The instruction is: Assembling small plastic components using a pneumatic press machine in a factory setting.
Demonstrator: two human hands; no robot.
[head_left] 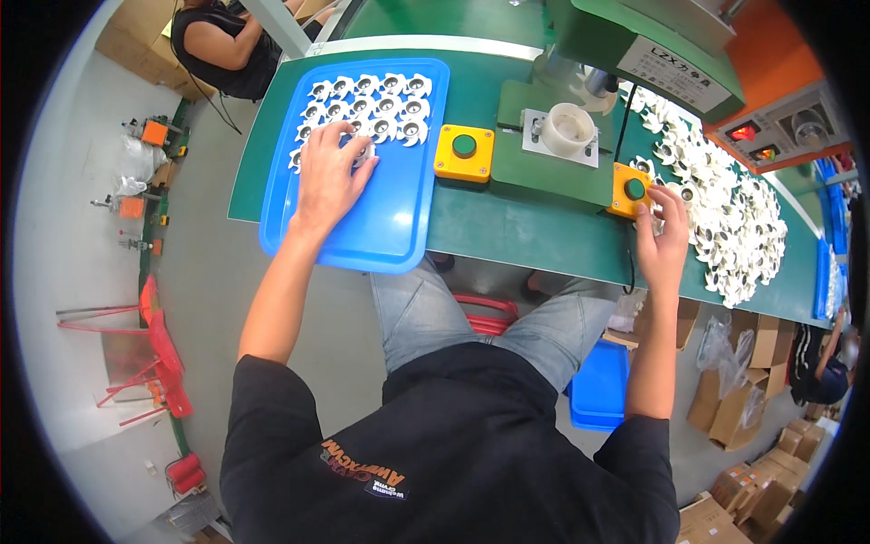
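My left hand (326, 179) is over the blue tray (391, 213), its fingers curled around a small white finned wheel (362, 154) that they partly hide. Rows of similar white wheels (385, 106) with dark centres fill the far part of the tray. At the right, my right hand (665, 238) has its fingers apart and holds nothing. Its fingertips are beside a yellow box with a green button (632, 190); whether they touch it I cannot tell. Between the hands stands a green press (551, 181), with a white ring-shaped fixture (568, 128) on its base.
Another yellow button box (464, 154) sits between tray and press. A large heap of white wheels (729, 213) covers the right of the green table (507, 245). An orange control box (779, 118) stands far right. Cardboard boxes (734, 381) and blue trays (599, 385) lie below.
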